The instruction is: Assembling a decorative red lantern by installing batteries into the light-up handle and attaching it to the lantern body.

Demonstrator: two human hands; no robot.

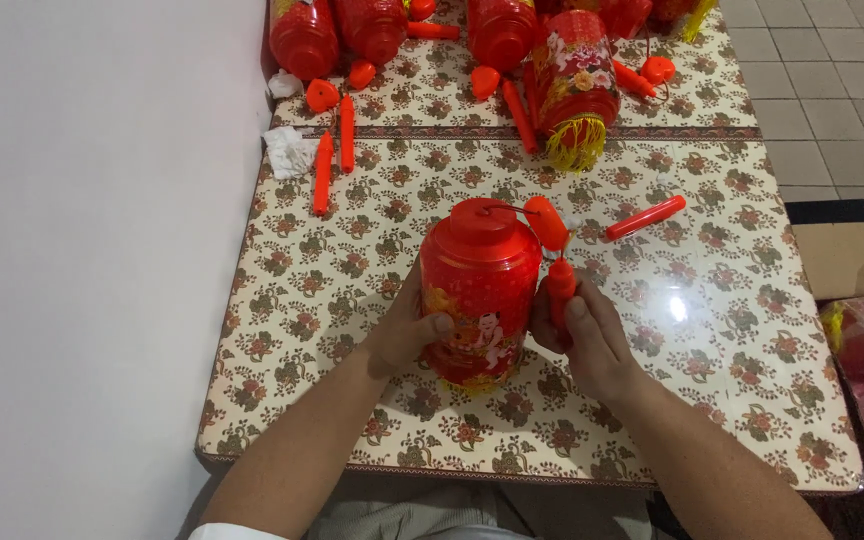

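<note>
A red cylindrical lantern [480, 285] with a printed picture on its side stands upright near the table's front. My left hand [404, 335] grips its left side. My right hand [584, 335] is closed around a short orange-red plastic stick [560, 283] just right of the lantern. A thin wire arcs from the lantern's red lid to an orange heart-shaped piece [547, 222] above the stick.
The table [712, 330] has a glossy floral cloth. A loose orange stick [646, 217] lies to the right. Further back lie more sticks [323, 172], heart pieces [322, 95], several red lanterns [303, 38], one with a yellow fringe [574, 95], and crumpled tissue [290, 152]. A white wall runs along the left.
</note>
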